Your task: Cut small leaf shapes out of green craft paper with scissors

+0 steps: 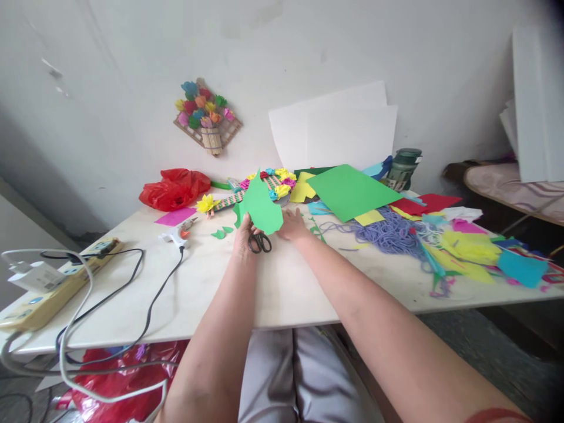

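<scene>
Paper [265,207] of bright green is pinched in my left hand [242,236], black scissors [259,240] just beside; my right hand [294,225] is open near the paper's right edge.

L hand [244,237] w/ grn paper [264,208]

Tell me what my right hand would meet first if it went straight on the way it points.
Your right hand would probably meet the cut green paper in your left hand first, though depth is unclear: it might pass behind the paper.
</scene>
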{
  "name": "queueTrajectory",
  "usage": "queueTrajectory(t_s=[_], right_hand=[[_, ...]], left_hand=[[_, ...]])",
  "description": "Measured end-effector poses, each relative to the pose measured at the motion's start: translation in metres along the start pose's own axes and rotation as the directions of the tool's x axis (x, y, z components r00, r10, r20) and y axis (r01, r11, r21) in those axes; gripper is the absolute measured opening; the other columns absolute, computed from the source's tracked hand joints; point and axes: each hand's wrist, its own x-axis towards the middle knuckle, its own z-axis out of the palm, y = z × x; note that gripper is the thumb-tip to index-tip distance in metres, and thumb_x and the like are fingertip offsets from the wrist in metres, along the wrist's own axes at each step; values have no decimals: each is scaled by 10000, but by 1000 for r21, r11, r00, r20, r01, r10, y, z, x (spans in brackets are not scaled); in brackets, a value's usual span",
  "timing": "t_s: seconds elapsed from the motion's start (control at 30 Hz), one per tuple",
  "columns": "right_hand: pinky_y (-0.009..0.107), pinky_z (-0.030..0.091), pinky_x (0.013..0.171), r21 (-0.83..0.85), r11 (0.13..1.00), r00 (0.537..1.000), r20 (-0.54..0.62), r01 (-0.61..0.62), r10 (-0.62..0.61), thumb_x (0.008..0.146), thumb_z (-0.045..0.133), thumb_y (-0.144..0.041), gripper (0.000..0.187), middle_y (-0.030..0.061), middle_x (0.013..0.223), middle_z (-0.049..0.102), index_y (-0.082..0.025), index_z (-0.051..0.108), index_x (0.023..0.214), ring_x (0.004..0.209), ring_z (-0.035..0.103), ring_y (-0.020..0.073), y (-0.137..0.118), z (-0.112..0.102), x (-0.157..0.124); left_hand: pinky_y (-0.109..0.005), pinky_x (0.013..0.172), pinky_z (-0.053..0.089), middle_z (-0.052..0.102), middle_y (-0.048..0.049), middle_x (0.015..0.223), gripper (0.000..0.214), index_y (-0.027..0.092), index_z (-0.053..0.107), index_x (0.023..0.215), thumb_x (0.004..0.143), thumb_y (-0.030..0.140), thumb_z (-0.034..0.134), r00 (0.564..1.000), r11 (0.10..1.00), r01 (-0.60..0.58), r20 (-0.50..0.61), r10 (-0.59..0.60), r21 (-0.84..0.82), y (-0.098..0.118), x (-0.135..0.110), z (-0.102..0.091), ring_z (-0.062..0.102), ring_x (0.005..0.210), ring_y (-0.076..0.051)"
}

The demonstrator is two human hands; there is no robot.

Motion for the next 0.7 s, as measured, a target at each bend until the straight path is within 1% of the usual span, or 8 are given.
queueTrajectory(t_s=[0.1,0.2,0.3,0.4,0.47,0.57,0.63,0.7], right_hand=[[512,37,1038,-49,982,983,-46,-181,178,867,225,-495,685,212,1381,339,-11,351,1335,1299,234,329,16,2,-9],[554,51,1013,-141,941,951,-71,-308,300,854,239,-534,713,247,1317,415,11,470,1253,1252,299,387,27,-4,-21],[630,-47,963,-240,910,937,-3,-339,348,874,307,-397,487,194,1090,617,-109,661,1044,1168,411,399,32,-16,-34],[624,-92,960,-220,915,940,-135,-337,313,856,356,-350,433,218,1149,573,-95,672,1007,1229,324,399,29,-23,-43],[573,-56,1005,-142,965,959,-210,-222,190,876,289,-381,491,197,1227,521,-88,648,1039,1260,288,349,25,-22,-46],[530,37,1031,-31,997,989,-131,-74,69,886,247,-382,502,151,1283,487,-105,540,1185,1248,327,271,25,-13,-44],[546,32,1021,-18,981,978,-78,-196,194,885,252,-396,535,189,1286,471,-62,499,1223,1223,358,294,31,-8,-43],[562,-18,1011,-62,939,940,-83,-337,332,879,290,-352,497,213,1245,501,-36,555,1156,1219,358,325,37,-10,-44]], left_hand=[[-99,278,231,328,90,435,216,149,450,651,779,254,590,1000,1000,3,10,-3,-2,0,0,0,269,293,10],[-98,279,235,332,91,434,226,152,447,650,761,260,612,1000,1000,3,0,-3,7,-1,-1,1,279,296,9],[-96,279,234,339,90,436,235,155,444,652,748,270,626,1000,999,-1,-29,2,37,-3,-2,3,288,300,7],[-96,277,232,341,92,437,219,157,449,670,754,266,620,999,999,-3,-49,5,48,-4,-3,6,284,300,5],[-98,276,230,341,92,438,214,158,447,674,758,258,616,999,999,0,-53,3,47,-5,-2,7,279,299,4],[-101,281,232,336,91,439,214,159,436,669,769,249,602,998,999,-3,-57,5,41,-4,-1,5,279,302,1],[-104,287,238,323,93,436,225,160,425,663,771,251,600,998,999,-5,-63,7,36,-4,-1,3,277,304,-1],[-108,292,243,316,92,437,239,161,413,655,771,255,600,998,1000,-3,-59,4,30,-5,-1,2,281,308,-3]])
